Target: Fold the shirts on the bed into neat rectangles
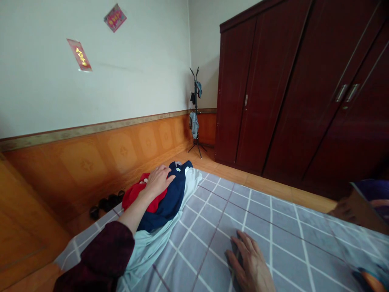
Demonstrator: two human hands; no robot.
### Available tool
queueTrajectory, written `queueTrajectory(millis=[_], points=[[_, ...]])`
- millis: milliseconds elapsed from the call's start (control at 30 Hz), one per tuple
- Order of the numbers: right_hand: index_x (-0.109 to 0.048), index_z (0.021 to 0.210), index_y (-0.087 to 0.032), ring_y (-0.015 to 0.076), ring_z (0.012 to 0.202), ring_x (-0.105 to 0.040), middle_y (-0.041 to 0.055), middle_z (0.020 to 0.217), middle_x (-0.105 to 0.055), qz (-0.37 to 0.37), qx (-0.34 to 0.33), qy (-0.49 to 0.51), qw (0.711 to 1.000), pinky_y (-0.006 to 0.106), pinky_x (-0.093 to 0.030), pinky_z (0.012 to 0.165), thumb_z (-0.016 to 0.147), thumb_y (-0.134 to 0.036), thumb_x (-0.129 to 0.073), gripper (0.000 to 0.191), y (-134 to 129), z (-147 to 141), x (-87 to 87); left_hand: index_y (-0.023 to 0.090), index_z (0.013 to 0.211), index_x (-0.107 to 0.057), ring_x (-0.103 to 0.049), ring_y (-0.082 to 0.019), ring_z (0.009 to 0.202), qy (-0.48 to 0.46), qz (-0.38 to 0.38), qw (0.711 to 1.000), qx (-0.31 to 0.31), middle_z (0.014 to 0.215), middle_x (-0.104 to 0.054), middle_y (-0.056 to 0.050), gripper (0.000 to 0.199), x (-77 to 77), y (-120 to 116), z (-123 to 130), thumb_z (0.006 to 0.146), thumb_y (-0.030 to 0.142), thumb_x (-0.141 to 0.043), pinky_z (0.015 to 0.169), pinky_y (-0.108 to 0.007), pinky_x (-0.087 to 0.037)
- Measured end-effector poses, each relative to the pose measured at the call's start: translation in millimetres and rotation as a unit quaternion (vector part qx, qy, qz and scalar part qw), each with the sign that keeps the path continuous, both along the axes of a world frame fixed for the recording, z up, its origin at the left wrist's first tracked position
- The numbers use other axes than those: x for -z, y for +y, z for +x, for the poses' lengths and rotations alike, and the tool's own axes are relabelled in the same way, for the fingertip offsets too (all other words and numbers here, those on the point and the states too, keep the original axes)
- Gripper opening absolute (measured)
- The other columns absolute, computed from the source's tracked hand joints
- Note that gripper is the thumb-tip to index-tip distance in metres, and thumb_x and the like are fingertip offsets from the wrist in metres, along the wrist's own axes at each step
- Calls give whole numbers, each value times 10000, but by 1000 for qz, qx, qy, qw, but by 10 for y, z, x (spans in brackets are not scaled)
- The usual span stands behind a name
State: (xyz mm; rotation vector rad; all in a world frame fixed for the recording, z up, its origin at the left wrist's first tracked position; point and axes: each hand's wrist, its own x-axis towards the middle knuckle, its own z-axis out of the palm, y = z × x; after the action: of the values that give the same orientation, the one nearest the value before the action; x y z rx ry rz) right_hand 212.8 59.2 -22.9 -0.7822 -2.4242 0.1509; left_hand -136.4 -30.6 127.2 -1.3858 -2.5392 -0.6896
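Observation:
On the left part of a grey checked bed sheet (219, 219) lies a pile of clothes: a red garment (131, 194) on top of a dark navy one (173, 200), with a pale green cloth (142, 247) beneath. My left hand (158, 179) rests palm down on the red and navy garments, fingers stretched and thumb apart. Over the sheet at the lower middle is my right hand (251, 259), its fingers spread and holding nothing. A dark maroon sleeve covers my left forearm.
Dark shoes (105, 202) stand on the floor left of the bed. Beyond it are a coat rack (196, 105) and a dark red wardrobe (267, 89). A cardboard box (352, 207) is at the right, with a dark blurred item (369, 280) at the lower right.

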Motion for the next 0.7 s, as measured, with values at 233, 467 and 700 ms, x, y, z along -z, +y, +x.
queueTrajectory(millis=[233,467,700], points=[[-687,1086,-133,318,1171,-538,154,1244,-594,-12,16,-20,1000,457,-496,949,866,-350,-455,387,-54,-14,-76,137,998,-616,-609,-201,941,-31,-81,994,-64,1018,-630,-69,233,338,284,-44,895,342,-575,845,-401,-486],[-677,1095,-143,321,1175,-530,151,1248,-590,-21,25,-8,999,460,-487,953,853,-339,-468,375,-70,-15,-51,131,854,-618,-610,-174,851,-58,53,996,-45,864,-635,-39,186,-152,446,-85,911,289,-538,807,-363,-488],[-621,1141,-139,292,1133,-561,155,1193,-612,-119,3,111,987,454,-473,958,863,-369,-469,391,-78,-7,-111,152,1008,-556,-616,-136,857,-150,318,929,117,906,-626,-18,316,-1046,362,537,965,380,-342,771,-252,-490]])
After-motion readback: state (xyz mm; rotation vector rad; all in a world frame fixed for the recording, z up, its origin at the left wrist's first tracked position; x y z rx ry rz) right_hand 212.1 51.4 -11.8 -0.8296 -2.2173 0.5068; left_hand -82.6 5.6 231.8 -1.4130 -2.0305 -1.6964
